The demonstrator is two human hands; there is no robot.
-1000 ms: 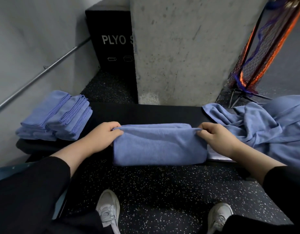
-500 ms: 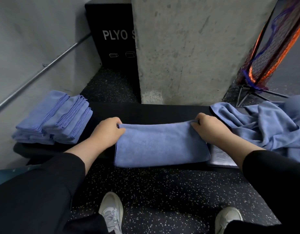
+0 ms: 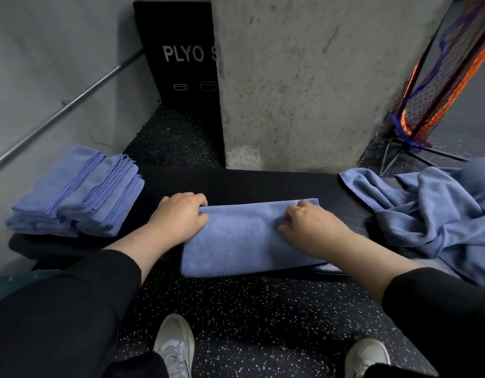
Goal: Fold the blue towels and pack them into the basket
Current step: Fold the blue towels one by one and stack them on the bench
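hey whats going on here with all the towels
A person is folding a blue towel on a black bench. The left hand holds its left end; the right hand presses on top. Folded towels are stacked at left, and unfolded towels lie heaped at right. No basket is clearly visible.

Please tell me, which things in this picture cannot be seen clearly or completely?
- Basket: not visible anywhere in the head view.
- Unfolded towel pile: cut off by the right edge, so the number of towels is unclear.
- Black box: its lettering reads "PLYO S", the rest hidden behind the concrete pillar.
- Left hand: fingertips curl over the folded towel edge; whether they pinch it is unclear.
- Stacked towels: exact count is too fine to tell.
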